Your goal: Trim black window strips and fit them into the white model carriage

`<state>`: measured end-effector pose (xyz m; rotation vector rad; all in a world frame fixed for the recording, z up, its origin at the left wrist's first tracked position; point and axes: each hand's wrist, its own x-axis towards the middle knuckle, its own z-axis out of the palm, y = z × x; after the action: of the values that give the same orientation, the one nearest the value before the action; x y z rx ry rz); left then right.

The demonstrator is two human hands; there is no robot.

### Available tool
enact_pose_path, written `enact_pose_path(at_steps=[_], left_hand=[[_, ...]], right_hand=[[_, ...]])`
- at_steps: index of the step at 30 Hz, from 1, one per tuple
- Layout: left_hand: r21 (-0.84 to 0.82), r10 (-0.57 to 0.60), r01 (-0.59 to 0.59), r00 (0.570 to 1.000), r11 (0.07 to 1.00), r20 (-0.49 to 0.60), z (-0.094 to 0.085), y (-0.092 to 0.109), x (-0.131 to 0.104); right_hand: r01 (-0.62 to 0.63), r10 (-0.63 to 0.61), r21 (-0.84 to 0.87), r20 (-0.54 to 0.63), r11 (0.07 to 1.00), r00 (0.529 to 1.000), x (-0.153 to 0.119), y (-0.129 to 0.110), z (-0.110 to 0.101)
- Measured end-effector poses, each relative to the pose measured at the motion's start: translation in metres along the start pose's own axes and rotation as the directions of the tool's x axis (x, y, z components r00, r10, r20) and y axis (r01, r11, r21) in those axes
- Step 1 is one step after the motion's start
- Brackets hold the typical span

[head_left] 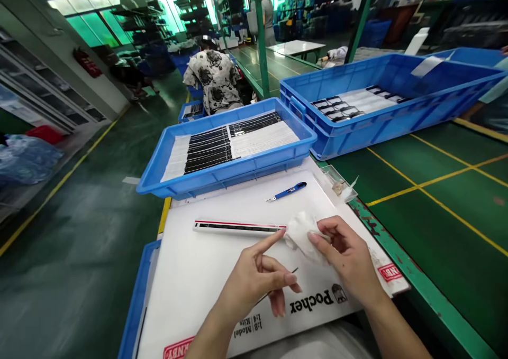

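Note:
My right hand [345, 248] pinches a crumpled white cloth [304, 235] between thumb and fingers, above the white board. A thin dark rod [294, 270] is held in my left hand [257, 274], between thumb and curled fingers; its exact kind I cannot make out. The left index finger points out to the cloth's left edge. Behind that fingertip lies a long, narrow white strip [238, 226] with red and black lines, its right end meeting the cloth. A blue craft knife [288, 191] rests on the board farther back, blade towards the left.
A blue tray [226, 176] of black and white strips stands at the board's back edge. Larger blue crates [397, 129] sit on the green bench to the right. A small clear box [337, 184] is by the board's right edge. Ahead, a person [212, 79] sits facing away.

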<state>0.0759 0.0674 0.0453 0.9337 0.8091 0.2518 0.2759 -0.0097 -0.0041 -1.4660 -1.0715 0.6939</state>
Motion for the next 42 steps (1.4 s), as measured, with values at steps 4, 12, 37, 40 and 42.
enact_pose_path(at_steps=[4, 12, 37, 40, 42], left_hand=[[-0.060, 0.035, -0.030, 0.996, 0.998, 0.085, 0.006, 0.004, 0.003], [-0.081, 0.129, -0.129, 0.992, 0.988, -0.013, 0.005, 0.003, -0.004], [-0.043, 0.589, -0.686, 0.654, 0.727, -0.475, -0.002, 0.016, -0.079], [0.054, 0.624, -0.699, 0.597, 0.713, -0.505, 0.003, 0.016, -0.083], [0.131, 0.656, -0.699, 0.565, 0.703, -0.500, 0.004, 0.016, -0.084]], right_hand=[[0.099, -0.108, 0.093, 0.096, 0.991, 0.989, 0.009, -0.029, 0.006], [0.154, -0.134, -0.057, 0.266, 0.986, 0.955, 0.032, -0.021, 0.007], [0.513, -0.111, -0.610, 0.573, 0.604, 0.812, 0.148, 0.062, 0.029], [0.471, -0.179, -0.511, 0.518, 0.720, 0.836, 0.114, 0.031, 0.023], [0.471, -0.218, -0.404, 0.531, 0.784, 0.819, 0.087, -0.003, 0.019]])
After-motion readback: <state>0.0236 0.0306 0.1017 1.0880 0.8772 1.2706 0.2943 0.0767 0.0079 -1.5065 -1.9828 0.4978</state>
